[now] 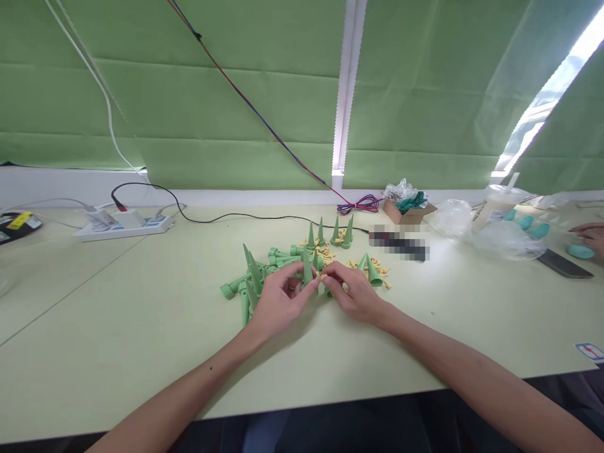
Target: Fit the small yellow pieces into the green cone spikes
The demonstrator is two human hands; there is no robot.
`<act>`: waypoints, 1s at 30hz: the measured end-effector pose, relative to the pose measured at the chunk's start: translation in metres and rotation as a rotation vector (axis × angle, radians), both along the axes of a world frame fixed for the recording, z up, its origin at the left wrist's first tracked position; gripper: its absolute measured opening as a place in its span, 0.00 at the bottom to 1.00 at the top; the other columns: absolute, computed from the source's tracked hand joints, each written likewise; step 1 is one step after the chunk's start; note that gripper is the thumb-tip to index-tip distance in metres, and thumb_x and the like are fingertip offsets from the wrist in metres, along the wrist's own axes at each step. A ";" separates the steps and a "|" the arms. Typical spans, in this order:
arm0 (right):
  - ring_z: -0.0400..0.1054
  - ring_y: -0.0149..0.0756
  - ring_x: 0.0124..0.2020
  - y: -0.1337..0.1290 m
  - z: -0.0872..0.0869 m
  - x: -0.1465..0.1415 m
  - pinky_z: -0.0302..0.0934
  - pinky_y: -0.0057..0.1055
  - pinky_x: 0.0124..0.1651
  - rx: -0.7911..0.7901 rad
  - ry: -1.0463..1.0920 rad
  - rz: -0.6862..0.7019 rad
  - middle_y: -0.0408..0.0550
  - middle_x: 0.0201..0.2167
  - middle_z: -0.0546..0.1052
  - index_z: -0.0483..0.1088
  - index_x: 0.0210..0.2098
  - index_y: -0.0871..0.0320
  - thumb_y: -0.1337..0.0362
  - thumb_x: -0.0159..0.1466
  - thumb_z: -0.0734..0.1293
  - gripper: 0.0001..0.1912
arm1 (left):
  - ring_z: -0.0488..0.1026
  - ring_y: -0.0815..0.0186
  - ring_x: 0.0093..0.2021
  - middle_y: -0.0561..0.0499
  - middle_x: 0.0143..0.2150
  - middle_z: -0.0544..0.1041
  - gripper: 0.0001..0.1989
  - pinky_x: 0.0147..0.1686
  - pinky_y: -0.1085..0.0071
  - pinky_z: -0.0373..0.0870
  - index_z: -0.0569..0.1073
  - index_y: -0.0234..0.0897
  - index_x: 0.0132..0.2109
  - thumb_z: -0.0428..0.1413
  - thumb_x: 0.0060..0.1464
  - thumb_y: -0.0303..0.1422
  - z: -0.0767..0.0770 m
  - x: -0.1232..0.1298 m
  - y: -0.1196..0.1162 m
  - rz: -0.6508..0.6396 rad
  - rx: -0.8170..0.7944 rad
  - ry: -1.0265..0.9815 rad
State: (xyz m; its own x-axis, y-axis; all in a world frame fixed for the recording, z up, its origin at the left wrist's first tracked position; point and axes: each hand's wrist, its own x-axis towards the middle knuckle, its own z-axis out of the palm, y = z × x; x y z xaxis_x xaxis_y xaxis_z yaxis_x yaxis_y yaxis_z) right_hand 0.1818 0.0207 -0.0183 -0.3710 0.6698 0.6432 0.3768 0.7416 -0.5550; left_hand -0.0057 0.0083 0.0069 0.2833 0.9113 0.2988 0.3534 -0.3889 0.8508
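Observation:
My left hand [282, 297] is closed around a green plastic cone [307, 269], which points upward. At the cone's side, the fingertips of my right hand [355, 290] pinch a small yellow plastic piece [320, 277]; its far end is hidden by the fingers. Left of and behind my left hand lies a heap of green cones [255, 270], some upright and some on their sides. Loose yellow pieces [323, 255] are scattered behind the hands. Two more green cones [374, 274] lean together just right of my right hand, among other yellow pieces.
Several upright cones [346, 235] stand farther back. Behind them are a small cardboard box [406, 214], a blurred-out dark object [397, 244] and a coiled cable [361, 204]. A power strip [125, 228] lies left. Right are a drink cup [495, 204], a phone [564, 263] and another person's hand [592, 236].

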 end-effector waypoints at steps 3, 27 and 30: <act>0.58 0.29 0.23 0.001 0.000 0.000 0.54 0.26 0.29 0.007 -0.002 -0.003 0.40 0.23 0.65 0.64 0.35 0.57 0.64 0.70 0.58 0.08 | 0.50 0.73 0.20 0.59 0.19 0.51 0.11 0.20 0.74 0.47 0.73 0.39 0.39 0.57 0.58 0.42 0.000 0.000 0.000 0.002 0.009 0.008; 0.64 0.30 0.26 -0.001 -0.001 -0.001 0.58 0.26 0.30 -0.035 0.037 -0.007 0.42 0.27 0.70 0.65 0.43 0.56 0.62 0.70 0.59 0.06 | 0.50 0.73 0.20 0.60 0.19 0.51 0.11 0.20 0.74 0.48 0.73 0.39 0.39 0.56 0.59 0.42 0.001 0.000 -0.002 0.018 0.018 0.005; 0.64 0.30 0.25 -0.001 -0.002 0.000 0.59 0.27 0.30 -0.037 0.051 0.000 0.42 0.27 0.70 0.64 0.43 0.56 0.62 0.70 0.59 0.05 | 0.50 0.73 0.20 0.60 0.19 0.52 0.10 0.20 0.74 0.49 0.73 0.39 0.38 0.57 0.58 0.41 0.002 0.001 -0.001 0.009 0.038 -0.019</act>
State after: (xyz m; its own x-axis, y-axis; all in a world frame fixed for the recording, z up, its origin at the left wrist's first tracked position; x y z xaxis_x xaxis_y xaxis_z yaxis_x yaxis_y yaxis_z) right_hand 0.1817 0.0199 -0.0204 -0.3386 0.6933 0.6361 0.3471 0.7204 -0.6005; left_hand -0.0049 0.0074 0.0085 0.2692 0.9017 0.3384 0.3410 -0.4179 0.8421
